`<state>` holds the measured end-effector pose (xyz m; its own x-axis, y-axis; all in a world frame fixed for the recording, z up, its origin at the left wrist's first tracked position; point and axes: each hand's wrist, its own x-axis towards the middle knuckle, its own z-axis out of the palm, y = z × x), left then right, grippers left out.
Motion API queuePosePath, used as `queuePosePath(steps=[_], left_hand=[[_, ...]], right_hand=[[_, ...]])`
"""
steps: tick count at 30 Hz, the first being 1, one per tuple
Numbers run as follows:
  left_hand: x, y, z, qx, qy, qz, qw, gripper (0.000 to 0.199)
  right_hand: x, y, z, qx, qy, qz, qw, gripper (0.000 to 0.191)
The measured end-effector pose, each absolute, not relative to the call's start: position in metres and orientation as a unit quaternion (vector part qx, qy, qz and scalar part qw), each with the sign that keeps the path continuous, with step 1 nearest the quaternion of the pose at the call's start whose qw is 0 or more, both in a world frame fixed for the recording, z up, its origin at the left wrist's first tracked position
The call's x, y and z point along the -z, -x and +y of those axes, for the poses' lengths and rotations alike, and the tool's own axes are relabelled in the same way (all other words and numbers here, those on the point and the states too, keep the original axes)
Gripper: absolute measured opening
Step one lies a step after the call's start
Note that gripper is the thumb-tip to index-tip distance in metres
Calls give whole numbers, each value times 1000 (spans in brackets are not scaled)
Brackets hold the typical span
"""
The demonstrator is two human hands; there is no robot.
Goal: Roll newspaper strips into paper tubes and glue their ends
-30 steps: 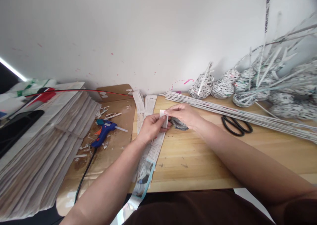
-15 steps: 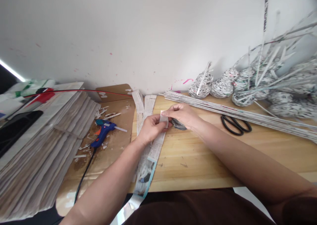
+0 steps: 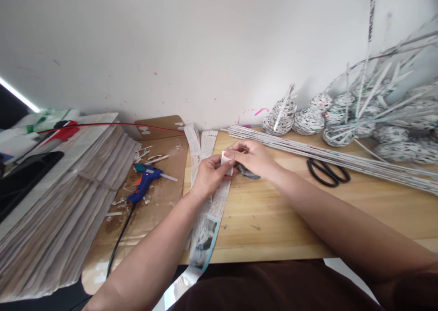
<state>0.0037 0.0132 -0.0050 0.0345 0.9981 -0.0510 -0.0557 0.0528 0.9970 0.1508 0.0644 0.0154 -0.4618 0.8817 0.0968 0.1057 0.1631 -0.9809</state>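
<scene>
Over the table's middle my left hand (image 3: 211, 178) pinches a small white paper strip (image 3: 226, 161) between thumb and fingers. From the other side, my right hand (image 3: 256, 159) has its thumb and fingertips closed on the strip's upper end. Beneath my right palm a grey, finely lined piece (image 3: 249, 172) pokes out, mostly covered; I cannot make out what it is. Long newspaper strips (image 3: 215, 209) lie under both hands, one with a printed picture and blue border. They run toward me and hang over the front edge.
On cardboard (image 3: 164, 210) at left lies a blue glue gun (image 3: 145, 183) among paper scraps. A tall newspaper stack (image 3: 78, 201) stands further left. Rolled paper sticks (image 3: 308, 153), black-handled scissors (image 3: 328, 173) and woven paper gourd shapes (image 3: 278, 115) are at right.
Both hands stay together on the small paper strip, with only slight finger movement. The whole view has shifted a little, so everything sits slightly further right.
</scene>
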Motion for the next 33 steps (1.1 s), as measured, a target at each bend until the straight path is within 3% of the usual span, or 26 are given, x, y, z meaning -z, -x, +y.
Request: queuePosePath(steps=[4, 11, 33], left_hand=[[7, 0, 16, -504, -474, 489, 531, 38], [9, 2, 17, -496, -484, 500, 519, 36], [12, 4, 18, -466, -480, 493, 556, 36]], right_hand=[[-14, -156, 71, -545, 332, -705, 311, 34], [-6, -153, 72, -574, 370, -641, 350, 31], [-5, -157, 78, -618, 351, -620, 333, 29]])
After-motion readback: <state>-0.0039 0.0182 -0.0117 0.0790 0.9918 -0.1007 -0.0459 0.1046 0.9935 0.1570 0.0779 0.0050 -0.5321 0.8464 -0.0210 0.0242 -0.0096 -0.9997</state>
